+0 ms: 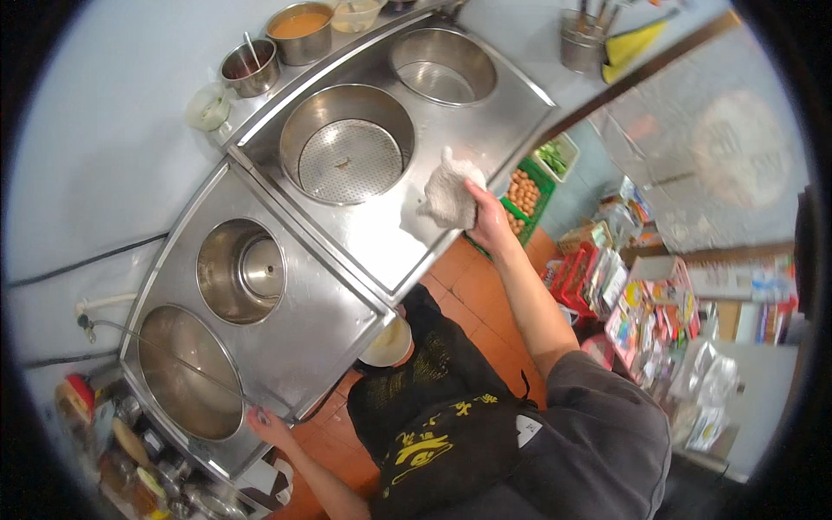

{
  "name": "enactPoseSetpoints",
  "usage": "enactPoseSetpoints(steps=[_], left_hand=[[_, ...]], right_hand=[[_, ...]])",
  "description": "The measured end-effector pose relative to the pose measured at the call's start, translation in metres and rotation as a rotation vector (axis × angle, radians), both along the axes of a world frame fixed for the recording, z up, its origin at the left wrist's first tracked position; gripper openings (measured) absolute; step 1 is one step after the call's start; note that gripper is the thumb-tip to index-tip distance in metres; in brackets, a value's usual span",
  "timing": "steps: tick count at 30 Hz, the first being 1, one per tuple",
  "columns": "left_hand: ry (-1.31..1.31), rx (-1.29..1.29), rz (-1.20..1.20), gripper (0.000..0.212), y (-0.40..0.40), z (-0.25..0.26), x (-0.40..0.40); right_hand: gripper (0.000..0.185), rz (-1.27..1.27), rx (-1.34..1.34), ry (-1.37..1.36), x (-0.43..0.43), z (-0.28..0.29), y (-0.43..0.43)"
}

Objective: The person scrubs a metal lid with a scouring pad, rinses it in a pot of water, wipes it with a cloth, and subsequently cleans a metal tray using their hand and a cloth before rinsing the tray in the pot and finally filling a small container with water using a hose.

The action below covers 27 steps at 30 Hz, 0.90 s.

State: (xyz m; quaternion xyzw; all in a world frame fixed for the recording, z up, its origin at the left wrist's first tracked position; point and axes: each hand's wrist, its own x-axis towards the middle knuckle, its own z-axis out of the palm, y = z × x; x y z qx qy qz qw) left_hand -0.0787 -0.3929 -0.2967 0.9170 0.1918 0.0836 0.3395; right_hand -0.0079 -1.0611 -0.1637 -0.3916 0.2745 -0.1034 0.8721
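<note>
My right hand [489,221] grips a crumpled whitish cloth [453,193] above the stainless steel counter [416,227], near its front edge. Left of the cloth, a round well [346,146] has a perforated metal bottom with a small brown scrap on it. My left hand [268,429] is at the front edge of the lower left counter, its fingers curled at the near end of a thin hose [188,365]. That hose runs from a small tap [86,323] across a wide round basin [185,396]. A deeper cylindrical well [242,272] is set beside the basin.
Steel pots of orange liquid [300,27] and dark sauce [250,68] line the back ledge. A green crate of eggs [523,195] and a tub of leafy greens [552,158] are beyond the counter. A white bowl [388,342] is below its front edge. Bottles crowd the lower left.
</note>
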Motion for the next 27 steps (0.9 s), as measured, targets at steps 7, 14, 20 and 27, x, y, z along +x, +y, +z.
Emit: enactPoseSetpoints(steps=[7,14,20,27], left_hand=[[0.268,0.354,0.013,0.039,-0.029,0.003,-0.137],[0.528,0.216,0.201,0.034,-0.153,0.064,-0.140],[0.591,0.413,0.058,0.027,-0.197,0.090,-0.171],[0.743,0.340,0.161,0.032,-0.223,0.109,-0.159]], right_hand=[[0.063,0.652,-1.567,0.021,0.204,-0.126,-0.004],[0.054,1.219,-1.726,0.377,0.334,-0.331,-0.014],[0.045,0.526,0.089,-0.418,0.353,-0.437,0.003],[0.045,0.480,0.587,-0.620,0.358,-0.531,-0.013]])
